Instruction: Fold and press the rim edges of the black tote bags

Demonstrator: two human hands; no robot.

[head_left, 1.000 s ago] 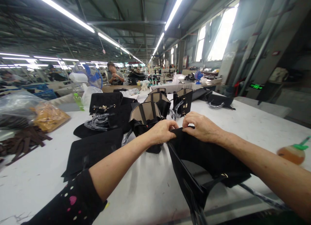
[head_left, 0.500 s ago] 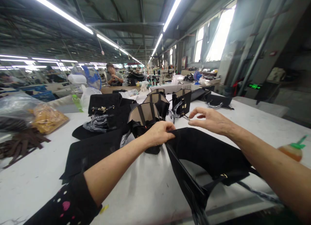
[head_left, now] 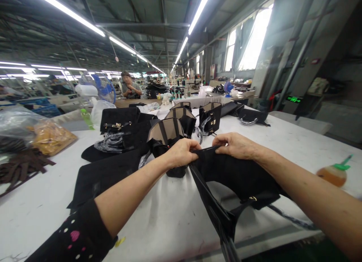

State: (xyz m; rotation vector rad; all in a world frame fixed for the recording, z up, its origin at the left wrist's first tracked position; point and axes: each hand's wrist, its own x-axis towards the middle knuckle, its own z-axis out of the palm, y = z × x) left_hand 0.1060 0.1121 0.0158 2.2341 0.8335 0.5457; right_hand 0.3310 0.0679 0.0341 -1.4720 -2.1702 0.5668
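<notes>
A black handbag piece (head_left: 240,171) with a small gold fitting and a curved opening is held up over the white table. My left hand (head_left: 185,152) is closed on its upper edge at the corner. Just to the right, my right hand (head_left: 233,146) pinches the same edge between thumb and fingers. A narrow black side part hangs down from the corner toward me. Right behind my left hand stands a black handbag (head_left: 165,130) with a beige lining. Another black handbag (head_left: 210,118) with gold hardware and a plastic-wrapped handle stands beyond my hands.
Stacked black bag parts (head_left: 107,175) lie on the left of the white table (head_left: 164,224). A bottle of amber liquid (head_left: 332,175) with a green cap sits at the right. Farther left are brown strips (head_left: 22,169) and a bagged yellow bundle (head_left: 53,137). A person (head_left: 131,86) sits beyond the table.
My right hand has come down and left onto the bag's upper edge and closed on it; it was hovering above it before. My left hand keeps its hold.
</notes>
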